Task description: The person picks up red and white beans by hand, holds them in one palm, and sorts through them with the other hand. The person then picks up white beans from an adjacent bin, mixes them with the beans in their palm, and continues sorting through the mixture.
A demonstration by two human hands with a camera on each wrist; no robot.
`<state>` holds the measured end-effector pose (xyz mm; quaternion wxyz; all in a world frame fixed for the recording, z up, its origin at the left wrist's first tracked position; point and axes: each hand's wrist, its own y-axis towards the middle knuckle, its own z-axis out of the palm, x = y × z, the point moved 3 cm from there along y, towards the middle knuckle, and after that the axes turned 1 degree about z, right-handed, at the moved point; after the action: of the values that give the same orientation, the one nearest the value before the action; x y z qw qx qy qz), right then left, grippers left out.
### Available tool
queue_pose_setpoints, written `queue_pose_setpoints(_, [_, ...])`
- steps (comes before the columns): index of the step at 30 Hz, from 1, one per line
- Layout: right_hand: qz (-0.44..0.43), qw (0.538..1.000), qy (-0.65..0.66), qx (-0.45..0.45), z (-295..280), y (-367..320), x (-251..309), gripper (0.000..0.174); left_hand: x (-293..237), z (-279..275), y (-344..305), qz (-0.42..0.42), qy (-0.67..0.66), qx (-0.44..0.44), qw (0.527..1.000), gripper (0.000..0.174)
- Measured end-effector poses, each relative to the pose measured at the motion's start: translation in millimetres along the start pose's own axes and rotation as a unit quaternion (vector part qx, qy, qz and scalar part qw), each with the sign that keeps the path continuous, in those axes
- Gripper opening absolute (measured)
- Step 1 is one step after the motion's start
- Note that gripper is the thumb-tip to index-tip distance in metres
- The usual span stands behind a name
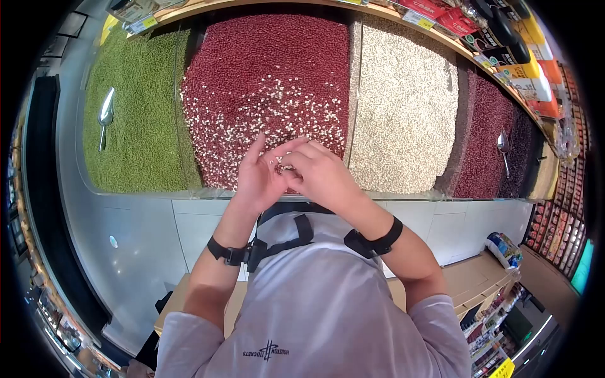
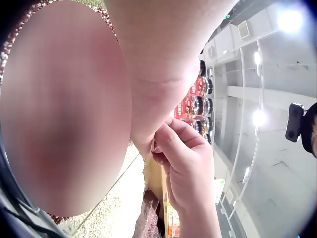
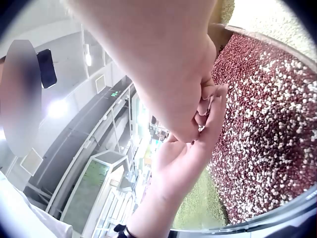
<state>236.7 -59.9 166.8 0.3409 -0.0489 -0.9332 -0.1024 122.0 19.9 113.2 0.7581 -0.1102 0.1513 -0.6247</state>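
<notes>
My left hand (image 1: 253, 183) is held palm up over the front of a bin of small red beans (image 1: 271, 44), fingers extended. A few pale grains and red beans (image 1: 281, 166) lie in its palm. From the right, my right hand (image 1: 328, 179) reaches over that palm, its thumb and bent fingers pinching at the beans there. The left wrist view shows the right hand (image 2: 188, 161) with thumb against fingers; what sits between the tips is hidden. Pale grains (image 1: 271, 116) are scattered over the red beans near both hands.
To the left is a bin of green beans (image 1: 138, 138) with a metal scoop (image 1: 106, 113). Pale grains (image 1: 403, 107) fill the bin on the right. Beyond it, dark red beans (image 1: 479, 145) hold another scoop (image 1: 503, 143). Jars (image 1: 504, 53) line the shelf above.
</notes>
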Motion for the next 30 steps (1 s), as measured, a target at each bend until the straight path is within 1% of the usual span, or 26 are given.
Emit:
queue_pose_setpoints(1, [0.002,1.000,-0.005,0.001,5,3,3,0.021,-3,-1,-1,-0.002,-0.002,0.004,1.000,0.079])
queue_pose_setpoints(3, [0.014,1.000,-0.021,0.017,15,8,8,0.021,-8,-6,-2,-0.006,0.010,-0.034,0.999,0.079])
queue_pose_setpoints(5, [0.010,0.999,-0.033,0.001,25,13,10,0.020,-17,-7,-4,-0.015,0.021,-0.037,0.999,0.078])
queue_pose_setpoints(7, [0.038,0.998,-0.022,0.047,32,17,12,0.020,-23,-9,-6,-0.023,0.042,-0.051,0.998,0.077])
queue_pose_setpoints(11, [0.032,0.997,-0.033,0.058,42,26,16,0.022,-33,-16,-7,-0.033,0.051,-0.034,0.998,0.077])
queue_pose_setpoints(12, [0.058,0.996,-0.019,0.062,43,28,14,0.019,-34,-17,-4,-0.030,0.047,-0.062,0.997,0.076])
queue_pose_setpoints(13, [0.083,0.994,-0.005,0.066,43,30,11,0.017,-36,-17,-2,-0.033,0.048,-0.058,0.997,0.076])
queue_pose_setpoints(14, [0.085,0.994,-0.008,0.064,43,31,10,0.017,-37,-17,-1,-0.038,0.037,-0.050,0.997,0.074])
queue_pose_setpoints(16, [0.057,0.998,0.012,-0.001,40,31,11,0.015,-37,-12,1,-0.048,0.030,-0.045,0.997,0.071])
queue_pose_setpoints(17, [0.059,0.998,0.011,-0.003,39,32,10,0.015,-37,-15,4,-0.052,0.031,-0.043,0.997,0.071])
queue_pose_setpoints(19, [0.075,0.993,0.090,-0.030,33,34,7,0.015,-39,-27,12,-0.047,0.000,-0.011,0.999,0.069])
queue_pose_setpoints(20, [0.092,0.990,0.106,-0.026,33,33,3,0.017,-40,-28,13,-0.064,-0.095,0.133,0.985,0.063])
queue_pose_setpoints(21, [0.091,0.990,0.106,-0.028,27,34,3,0.017,-40,-22,15,-0.064,-0.093,0.134,0.985,0.063])
queue_pose_setpoints(22, [0.099,0.987,0.121,-0.025,21,34,4,0.017,-41,-21,16,-0.023,-0.003,0.026,0.999,0.058])
queue_pose_setpoints(23, [0.108,0.985,0.136,-0.023,16,34,3,0.017,-43,-23,17,0.019,0.087,-0.082,0.993,0.053])
queue_pose_setpoints(24, [0.095,0.989,0.113,-0.028,14,32,-1,0.015,-45,-23,18,0.009,0.093,-0.059,0.994,0.044])
queue_pose_setpoints(25, [0.094,0.989,0.115,-0.028,11,30,-5,0.015,-45,-24,19,0.011,0.094,-0.061,0.994,0.044])
queue_pose_setpoints(27, [0.127,0.983,0.130,-0.033,6,27,-17,0.014,-45,-23,21,0.035,0.137,-0.112,0.984,0.041])
queue_pose_setpoints(28, [0.143,0.980,0.135,-0.032,3,25,-23,0.014,-44,-20,21,0.039,0.133,-0.119,0.983,0.039])
queue_pose_setpoints(29, [0.140,0.980,0.138,-0.032,0,22,-29,0.014,-43,-15,21,0.042,0.135,-0.122,0.982,0.039])
queue_pose_setpoints(30, [0.151,0.975,0.158,-0.037,-4,17,-35,0.015,-42,-11,20,0.047,0.147,-0.148,0.977,0.039])
